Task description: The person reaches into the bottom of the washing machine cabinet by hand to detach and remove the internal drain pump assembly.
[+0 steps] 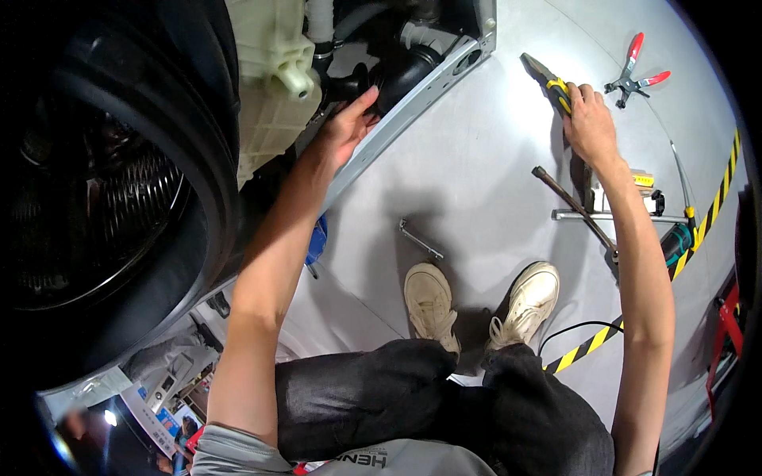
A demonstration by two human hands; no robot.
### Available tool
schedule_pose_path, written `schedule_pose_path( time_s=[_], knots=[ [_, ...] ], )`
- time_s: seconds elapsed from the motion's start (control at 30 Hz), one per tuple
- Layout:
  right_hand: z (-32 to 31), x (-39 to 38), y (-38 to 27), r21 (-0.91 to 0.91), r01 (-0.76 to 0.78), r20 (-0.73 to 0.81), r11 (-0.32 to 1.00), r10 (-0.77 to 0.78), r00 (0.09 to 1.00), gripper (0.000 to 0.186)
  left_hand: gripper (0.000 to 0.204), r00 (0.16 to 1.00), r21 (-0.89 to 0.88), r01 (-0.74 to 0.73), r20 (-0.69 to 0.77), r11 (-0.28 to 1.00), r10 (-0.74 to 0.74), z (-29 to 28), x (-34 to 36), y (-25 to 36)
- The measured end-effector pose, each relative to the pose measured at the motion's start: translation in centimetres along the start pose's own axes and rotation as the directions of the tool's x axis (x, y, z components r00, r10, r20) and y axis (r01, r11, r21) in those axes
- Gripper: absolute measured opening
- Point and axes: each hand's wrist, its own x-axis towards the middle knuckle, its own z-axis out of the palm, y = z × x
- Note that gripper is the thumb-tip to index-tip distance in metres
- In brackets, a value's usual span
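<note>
My left hand (351, 131) reaches into the base of an open-sided front-loading washing machine, beside a black rubber hose (347, 86) and a rounded black part (403, 78). Its thumb stands apart from the other fingers, which partly disappear under the machine's parts. Just outside runs the grey metal frame edge (421, 103). Out to the right, my right hand (590, 123) is closed round the yellow-and-black handles of a pair of pliers (548, 75). Their jaws point away to the upper left, over or on the floor. A cream plastic tub (270, 87) rises left of my left hand.
Red-handled clamp pliers (635, 75) lie at the far right. A dark metal rod (573, 202), a long silver bar (587, 215) and a teal-handled tool (676, 242) lie by my right forearm. A small metal piece (421, 239) lies before my shoes (431, 301). Striped tape (587, 349) crosses the floor.
</note>
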Motion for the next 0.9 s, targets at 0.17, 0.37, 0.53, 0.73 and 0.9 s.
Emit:
schedule_pose_path(
  time_s=[0.17, 0.37, 0.53, 0.73, 0.9],
  knots=[
    [-1.7, 0.1, -1.4, 0.0, -0.096, 0.07, 0.995, 0.096, 0.993, 0.057, 0.045, 0.988, 0.419, 0.009, -0.141, 0.908, 0.055, -0.6, -1.3, 0.4],
    [-5.8, 1.1, -7.3, 0.221, 0.208, -0.26, 0.953, -0.148, 0.954, 0.045, 0.032, 0.741, 0.977, -0.119, 0.207, -0.178, 0.638, 6.6, -8.1, -1.4],
    [-6.0, 4.6, -12.1, 0.211, 0.399, -0.31, 0.893, -0.326, 0.893, 0.038, 0.033, 0.562, 0.889, -0.25, 0.456, -0.384, 0.69, 10.7, -3.1, 0.9],
    [-5.8, 8.5, -14.4, 0.096, 0.291, -0.17, 0.952, -0.272, 0.947, 0.025, 0.066, 0.797, 0.98, 0.177, -0.196, 0.089, 0.572, 13.3, 5.5, 4.8],
    [-6.5, 10.9, -15.2, 0.094, 0.229, 0.194, 0.969, -0.243, 0.951, 0.023, 0.07, 0.859, 0.844, -0.096, -0.198, 0.527, 0.473, 11.5, 9.8, 4.7]
  ],
)
